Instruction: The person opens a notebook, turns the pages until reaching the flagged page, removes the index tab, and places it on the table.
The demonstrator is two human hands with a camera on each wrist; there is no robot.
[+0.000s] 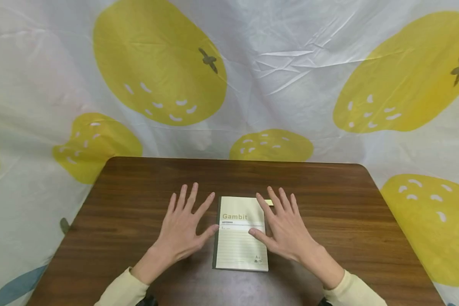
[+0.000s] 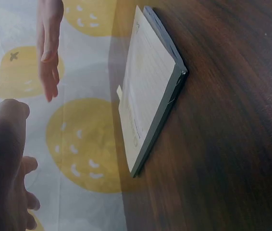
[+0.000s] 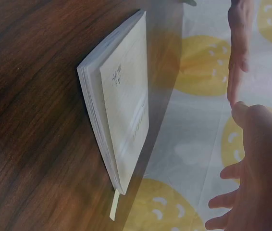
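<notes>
Left hand [image 1: 181,227]: fingers straight and spread, above table [image 1: 137,199], just left of notebook [image 1: 240,238]. Notebook: closed, flat at table centre; cover reads "Gambit", smaller print illegible. Right hand [image 1: 284,229]: fingers straight and spread over notebook's right edge; contact not determinable.

table [image 1: 137,204]: dark wood grain, smooth, slight sheen. notebook [image 1: 240,238]: matt cream paper cover, dark spine. backdrop [image 1: 275,63]: thin creased cloth, faintly glossy.
</notes>
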